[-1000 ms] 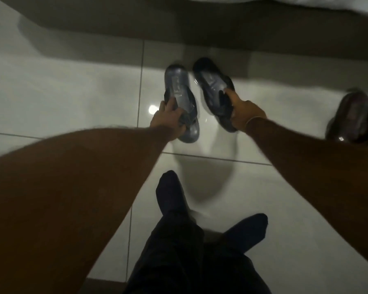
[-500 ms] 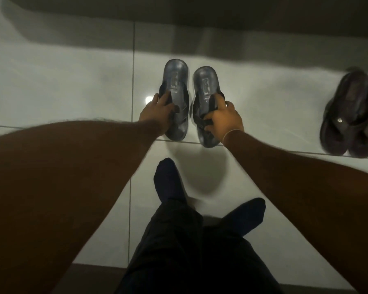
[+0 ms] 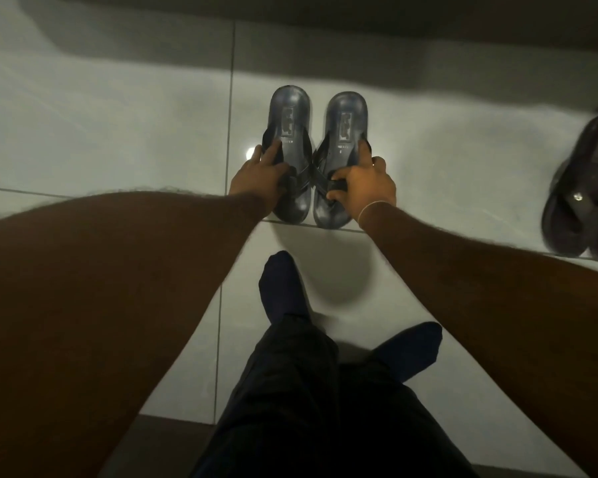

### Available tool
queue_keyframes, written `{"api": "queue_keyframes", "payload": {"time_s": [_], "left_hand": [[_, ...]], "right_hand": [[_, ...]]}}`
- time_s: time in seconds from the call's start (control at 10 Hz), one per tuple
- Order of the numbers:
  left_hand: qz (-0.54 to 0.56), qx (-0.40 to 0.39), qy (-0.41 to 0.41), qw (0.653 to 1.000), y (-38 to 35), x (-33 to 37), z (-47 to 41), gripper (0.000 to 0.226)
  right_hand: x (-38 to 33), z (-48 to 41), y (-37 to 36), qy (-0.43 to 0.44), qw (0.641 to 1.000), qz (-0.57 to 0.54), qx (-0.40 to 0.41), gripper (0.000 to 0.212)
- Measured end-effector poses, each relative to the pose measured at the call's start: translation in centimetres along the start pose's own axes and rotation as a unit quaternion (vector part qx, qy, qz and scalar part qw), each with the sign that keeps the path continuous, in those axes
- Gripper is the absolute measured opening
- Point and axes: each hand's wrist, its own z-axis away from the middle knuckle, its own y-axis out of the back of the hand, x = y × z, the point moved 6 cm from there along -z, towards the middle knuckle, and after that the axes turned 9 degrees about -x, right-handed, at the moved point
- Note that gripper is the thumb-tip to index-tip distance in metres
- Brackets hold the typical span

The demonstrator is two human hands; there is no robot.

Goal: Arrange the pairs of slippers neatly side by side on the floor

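Note:
Two dark grey-blue slippers lie flat on the pale floor tiles, close together and parallel, heels pointing away from me. My left hand (image 3: 261,174) grips the strap of the left slipper (image 3: 289,132). On the right slipper (image 3: 345,132), my right hand (image 3: 365,186) is closed over the strap. Their toe ends sit at a tile joint. A second pair of dark brown slippers (image 3: 582,188) rests side by side at the right edge, partly cut off by the frame.
My own legs in dark trousers and dark socks (image 3: 283,288) stand just behind the grey-blue pair. A dark shadowed strip (image 3: 325,15) runs along the top. Pale glossy floor tiles (image 3: 101,132) spread to the left.
The two grey-blue slippers were apart and tilted in my hands; they have come down onto the floor, straightened and drawn together, side by side.

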Motion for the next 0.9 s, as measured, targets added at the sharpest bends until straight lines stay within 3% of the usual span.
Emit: {"api": "queue_keyframes", "payload": {"time_s": [0.6, 0.8, 0.9], "left_hand": [[-0.006, -0.011, -0.027, 1.0, 0.3, -0.2, 0.1, 0.044], [-0.016, -0.026, -0.019, 0.999, 0.5, 0.1, 0.7, 0.045], [-0.057, 0.011, -0.004, 0.998, 1.2, 0.8, 1.7, 0.058]], "right_hand": [[0.8, -0.3, -0.7, -0.007, 0.999, -0.038, 0.016, 0.047], [0.4, -0.2, -0.7, 0.011, 1.0, 0.016, -0.004, 0.04], [0.1, -0.1, -0.2, 0.007, 0.999, 0.044, 0.002, 0.051]]}}
